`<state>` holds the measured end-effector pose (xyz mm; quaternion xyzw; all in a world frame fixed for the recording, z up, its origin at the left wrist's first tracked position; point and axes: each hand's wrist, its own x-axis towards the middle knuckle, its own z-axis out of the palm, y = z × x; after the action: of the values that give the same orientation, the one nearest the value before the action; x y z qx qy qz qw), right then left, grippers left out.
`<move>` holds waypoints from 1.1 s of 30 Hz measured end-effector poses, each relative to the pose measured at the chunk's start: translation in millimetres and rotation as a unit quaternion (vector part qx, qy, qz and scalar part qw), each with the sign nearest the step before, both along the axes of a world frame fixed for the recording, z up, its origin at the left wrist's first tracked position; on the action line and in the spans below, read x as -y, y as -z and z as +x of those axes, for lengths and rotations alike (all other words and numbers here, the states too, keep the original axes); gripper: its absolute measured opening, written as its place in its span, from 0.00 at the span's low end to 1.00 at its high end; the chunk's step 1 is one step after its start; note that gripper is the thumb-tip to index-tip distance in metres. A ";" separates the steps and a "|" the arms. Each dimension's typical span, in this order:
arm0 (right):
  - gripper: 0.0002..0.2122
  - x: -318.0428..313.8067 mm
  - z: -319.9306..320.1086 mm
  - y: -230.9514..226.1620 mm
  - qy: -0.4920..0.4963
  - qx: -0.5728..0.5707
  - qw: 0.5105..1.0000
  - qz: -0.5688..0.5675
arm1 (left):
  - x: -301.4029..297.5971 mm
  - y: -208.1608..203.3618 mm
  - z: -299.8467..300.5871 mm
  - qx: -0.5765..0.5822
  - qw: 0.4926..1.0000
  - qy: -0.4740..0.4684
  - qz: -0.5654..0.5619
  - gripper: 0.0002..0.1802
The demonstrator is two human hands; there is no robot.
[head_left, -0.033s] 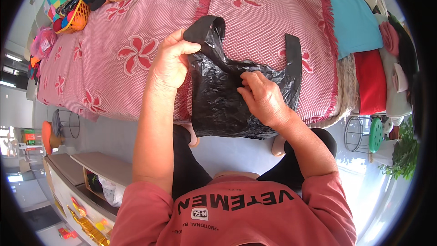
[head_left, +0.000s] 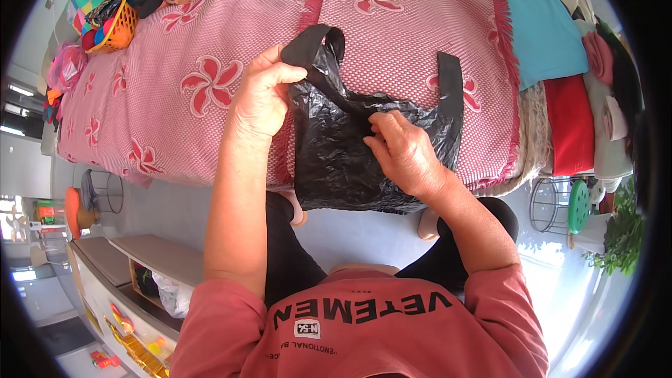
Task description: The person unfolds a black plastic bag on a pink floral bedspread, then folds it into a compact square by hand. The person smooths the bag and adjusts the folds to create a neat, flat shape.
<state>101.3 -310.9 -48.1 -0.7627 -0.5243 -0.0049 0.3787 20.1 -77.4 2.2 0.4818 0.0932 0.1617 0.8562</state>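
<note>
Black bag [head_left: 336,161]: across the pink bedspread [head_left: 168,77]'s near edge.
Left hand [head_left: 262,98]: pinches one bag handle.
Right hand [head_left: 409,154]: curled, hiding part of the bag; grip unclear.
Orange basket [head_left: 124,26]: bedspread's far left.
Blue cloth [head_left: 546,38]: bedspread's right.

Underside of black bag [head_left: 329,168] (hidden)

Bright illumination, strongest at lower right, where glare bleaches the pale floor [head_left: 549,259] to white; fine highlights fleck the creased black bag [head_left: 332,154] near centre. Fisheye distortion bends straight edges toward the dark circular border. Central detail is crisp, the far-left margin softer.
</note>
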 end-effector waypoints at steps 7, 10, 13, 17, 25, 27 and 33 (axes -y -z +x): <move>0.17 6.7 -1.8 0.9 -0.038 0.045 0.997 -0.042 | 0.5 -1.8 8.8 -0.013 1.000 0.009 -0.002 0.17; 0.18 6.6 -2.1 1.5 -0.047 0.059 0.996 -0.050 | -1.0 -1.9 9.2 -0.014 1.000 0.005 0.020 0.14; 0.19 6.4 -1.1 1.9 -0.056 0.076 0.993 -0.067 | -5.2 0.6 10.1 -0.020 0.998 -0.036 0.040 0.09; 0.21 9.0 -1.8 2.8 -0.060 0.086 0.991 -0.085 | -3.1 -2.8 8.2 -0.017 0.999 -0.036 0.030 0.06; 0.20 11.6 -5.8 1.6 -0.072 0.134 0.983 -0.099 | -3.7 -2.3 2.8 -0.027 0.996 -0.060 -0.052 0.09; 0.19 12.1 -5.8 1.8 -0.077 0.145 0.982 -0.093 | -5.2 0.8 2.9 -0.019 0.995 -0.062 -0.072 0.09; 0.17 15.8 0.9 -1.3 -0.089 0.112 0.990 -0.009 | -5.3 2.2 8.2 -0.019 0.996 -0.072 -0.044 0.11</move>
<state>102.2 -326.8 -46.8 -0.7107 -0.6295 -0.0521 0.3097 28.3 -72.1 0.1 0.4391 0.1512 0.2096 0.8605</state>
